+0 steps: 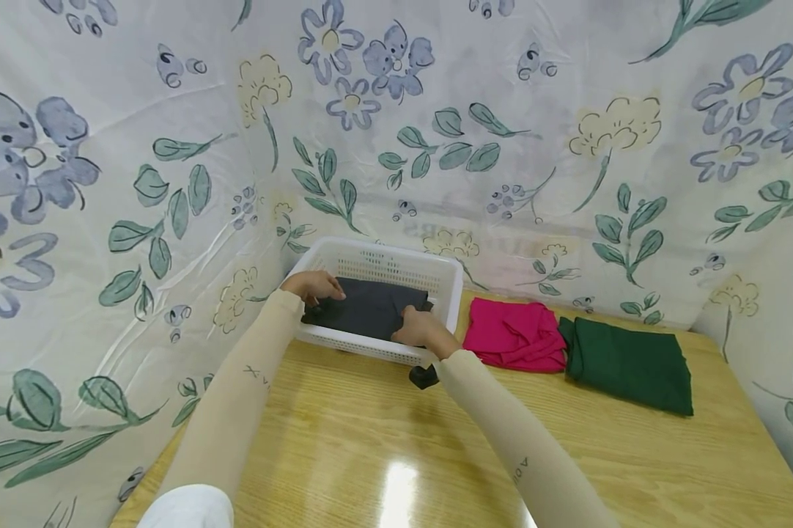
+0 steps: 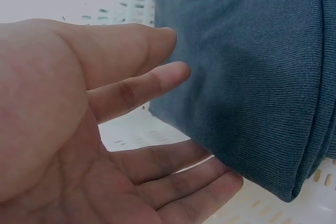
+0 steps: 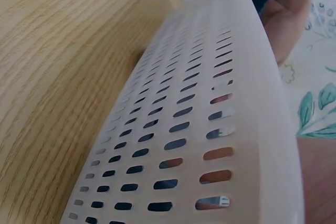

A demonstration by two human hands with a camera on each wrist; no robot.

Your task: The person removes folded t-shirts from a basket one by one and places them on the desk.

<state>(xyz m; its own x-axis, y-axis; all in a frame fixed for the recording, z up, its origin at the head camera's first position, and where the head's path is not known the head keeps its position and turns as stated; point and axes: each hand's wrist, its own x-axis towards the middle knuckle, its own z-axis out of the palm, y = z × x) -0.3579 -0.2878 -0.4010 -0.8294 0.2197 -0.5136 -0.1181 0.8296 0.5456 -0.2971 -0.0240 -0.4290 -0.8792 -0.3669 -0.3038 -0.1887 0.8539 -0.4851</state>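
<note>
A folded dark fabric piece lies inside a white perforated plastic basket. In the left wrist view the fabric looks blue-grey and finely ribbed, with layered folds at its edge. My left hand is at its left end; thumb and index finger are apart, and the lower fingertips meet the fabric's edge. At the fabric's right end, my right hand reaches over the basket's near rim. In the right wrist view the basket wall hides most of that hand, so its grip on the fabric I cannot tell.
Right of the basket lies a folded bright pink cloth, with a folded dark green cloth beside it. The wooden table is bordered by floral-patterned sheeting at the back and sides. A black device hangs under my right wrist.
</note>
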